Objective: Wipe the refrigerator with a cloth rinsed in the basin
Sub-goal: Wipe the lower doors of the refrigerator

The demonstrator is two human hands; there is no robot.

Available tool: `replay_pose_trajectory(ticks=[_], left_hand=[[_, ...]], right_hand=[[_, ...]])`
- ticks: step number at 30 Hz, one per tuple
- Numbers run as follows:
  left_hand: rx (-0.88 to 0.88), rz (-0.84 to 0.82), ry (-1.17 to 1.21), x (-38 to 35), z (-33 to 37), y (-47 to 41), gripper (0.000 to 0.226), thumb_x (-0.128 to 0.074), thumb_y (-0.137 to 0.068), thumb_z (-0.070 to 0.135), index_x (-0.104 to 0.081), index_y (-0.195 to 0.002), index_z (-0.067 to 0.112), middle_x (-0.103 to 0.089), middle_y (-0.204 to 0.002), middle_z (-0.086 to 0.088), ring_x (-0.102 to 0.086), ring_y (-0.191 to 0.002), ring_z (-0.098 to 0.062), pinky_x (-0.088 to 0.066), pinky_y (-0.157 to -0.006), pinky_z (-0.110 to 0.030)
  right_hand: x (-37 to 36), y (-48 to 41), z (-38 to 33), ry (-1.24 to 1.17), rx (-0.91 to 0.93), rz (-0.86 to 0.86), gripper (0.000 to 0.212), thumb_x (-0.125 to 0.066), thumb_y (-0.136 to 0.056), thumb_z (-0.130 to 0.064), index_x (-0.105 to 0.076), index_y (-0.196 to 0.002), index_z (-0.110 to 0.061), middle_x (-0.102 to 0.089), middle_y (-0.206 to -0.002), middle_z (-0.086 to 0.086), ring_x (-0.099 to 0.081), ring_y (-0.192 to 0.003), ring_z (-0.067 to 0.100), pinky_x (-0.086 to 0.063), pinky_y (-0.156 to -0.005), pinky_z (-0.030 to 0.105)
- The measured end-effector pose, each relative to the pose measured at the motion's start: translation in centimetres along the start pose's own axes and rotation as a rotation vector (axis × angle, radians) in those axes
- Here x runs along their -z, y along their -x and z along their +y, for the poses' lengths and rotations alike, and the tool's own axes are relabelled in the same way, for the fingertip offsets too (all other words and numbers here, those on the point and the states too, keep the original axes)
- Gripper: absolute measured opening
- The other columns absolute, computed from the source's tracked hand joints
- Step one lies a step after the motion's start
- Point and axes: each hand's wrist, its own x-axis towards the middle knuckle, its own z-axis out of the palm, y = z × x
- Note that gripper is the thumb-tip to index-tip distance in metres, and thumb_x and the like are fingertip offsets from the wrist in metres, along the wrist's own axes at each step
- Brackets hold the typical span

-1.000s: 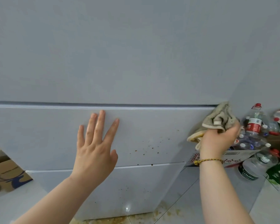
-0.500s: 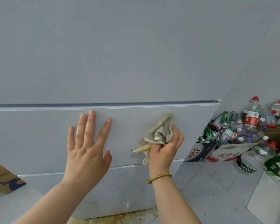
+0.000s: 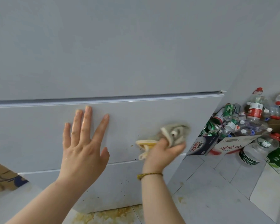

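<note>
- Head view: your left hand [image 3: 84,147] lies flat on the middle panel of the refrigerator [image 3: 136,54], fingers straight and spread, grip wide.
- Your right hand [image 3: 162,152] has its grip curled round the cloth [image 3: 176,133], pressing it on the same panel near its right edge.
- Brown specks [image 3: 131,145] sit just left of the cloth.

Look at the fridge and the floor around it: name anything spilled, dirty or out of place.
Brown specks dot the lower panels of the fridge; a yellowish spill stains the floor beneath it; empty bottles and cans lie heaped on the right.
</note>
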Motion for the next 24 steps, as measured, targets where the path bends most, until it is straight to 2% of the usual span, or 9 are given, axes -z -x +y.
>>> replay_pose_trajectory(ticks=[3, 6, 8, 10, 12, 16, 19, 21, 24], left_hand=[[-0.007, 0.007, -0.006, 0.0, 0.0, 0.0, 0.07, -0.032, -0.072, 0.035, -0.013, -0.139, 0.026, -0.01, -0.145, -0.017, 0.024, -0.138, -0.01, 0.007, -0.11, -0.035], [0.002, 0.007, -0.003, -0.1, 0.1, 0.0, 0.071, -0.032, -0.073, 0.037, -0.018, -0.141, 0.023, -0.009, -0.145, -0.017, 0.024, -0.138, -0.01, 0.007, -0.11, -0.036], [0.003, 0.001, -0.006, -0.1, 0.1, 0.0, 0.07, -0.032, -0.073, 0.036, -0.023, -0.14, 0.02, -0.008, -0.145, -0.017, 0.024, -0.138, -0.009, 0.007, -0.11, -0.036], [0.005, 0.001, -0.006, -0.1, 0.1, 0.1, 0.069, -0.032, -0.072, 0.035, -0.023, -0.139, 0.019, -0.008, -0.145, -0.017, 0.025, -0.138, -0.009, 0.007, -0.11, -0.035], [0.006, -0.001, 0.001, -0.1, 0.0, 0.1, 0.069, -0.032, -0.072, 0.035, -0.024, -0.139, 0.019, -0.007, -0.145, -0.017, 0.025, -0.137, -0.009, 0.007, -0.11, -0.035], [0.007, -0.011, 0.013, -0.1, 0.2, 0.0, 0.07, -0.032, -0.072, 0.035, -0.025, -0.139, 0.017, -0.007, -0.145, -0.017, 0.027, -0.137, -0.008, 0.009, -0.11, -0.034], [0.015, -0.017, 0.013, 0.0, 0.2, 0.1, 0.07, -0.031, -0.072, 0.036, -0.025, -0.139, 0.018, -0.005, -0.146, -0.017, 0.028, -0.136, -0.008, 0.009, -0.109, -0.033], [0.012, -0.021, 0.011, 0.1, 0.2, 0.2, 0.07, -0.031, -0.072, 0.036, -0.025, -0.139, 0.018, -0.005, -0.146, -0.016, 0.028, -0.136, -0.008, 0.008, -0.109, -0.033], [0.005, -0.008, 0.011, 0.0, 0.2, 0.1, 0.07, -0.031, -0.072, 0.036, -0.025, -0.139, 0.018, -0.006, -0.145, -0.017, 0.027, -0.136, -0.008, 0.008, -0.109, -0.033]], right_hand=[[-0.2, 3.3, 0.2, 0.023, 0.004, -0.248, 0.049, -0.04, -0.07, -0.006, -0.038, -0.111, -0.033, -0.044, -0.118, 0.007, -0.049, -0.11, 0.021, -0.042, -0.097, 0.028], [0.1, 4.4, 1.7, 0.078, -0.055, -0.311, 0.057, -0.037, -0.083, 0.013, -0.032, -0.105, -0.04, -0.039, -0.125, 0.009, -0.047, -0.118, 0.023, -0.041, -0.102, 0.03], [0.5, 3.5, 2.7, 0.104, -0.115, -0.262, 0.056, -0.036, -0.086, 0.013, -0.033, -0.118, -0.033, -0.039, -0.128, 0.011, -0.049, -0.115, 0.025, -0.045, -0.097, 0.03], [1.3, 2.6, 3.8, 0.121, -0.203, -0.201, 0.046, -0.037, -0.091, 0.007, -0.031, -0.132, -0.013, -0.042, -0.124, 0.011, -0.053, -0.102, 0.025, -0.051, -0.081, 0.02], [2.2, 2.0, 4.7, 0.151, -0.313, -0.189, 0.043, -0.037, -0.095, -0.002, -0.025, -0.136, -0.006, -0.044, -0.117, 0.008, -0.051, -0.092, 0.022, -0.048, -0.066, 0.014], [3.6, 0.7, 6.2, 0.191, -0.473, -0.264, 0.05, -0.04, -0.096, -0.01, -0.018, -0.141, -0.014, -0.043, -0.122, 0.007, -0.05, -0.105, 0.023, -0.04, -0.085, 0.029], [4.0, -0.4, 7.2, 0.241, -0.648, -0.137, 0.046, -0.04, -0.096, -0.007, -0.024, -0.138, -0.011, -0.046, -0.129, 0.016, -0.051, -0.114, 0.034, -0.043, -0.093, 0.036], [3.6, -0.2, 7.3, 0.28, -0.712, -0.101, 0.042, -0.038, -0.095, -0.004, -0.026, -0.136, -0.004, -0.047, -0.129, 0.023, -0.051, -0.112, 0.037, -0.042, -0.089, 0.038], [2.6, 1.9, 7.1, 0.337, -0.73, -0.153, 0.041, -0.038, -0.095, -0.003, -0.026, -0.134, 0.001, -0.047, -0.127, 0.026, -0.052, -0.111, 0.038, -0.04, -0.082, 0.034]])
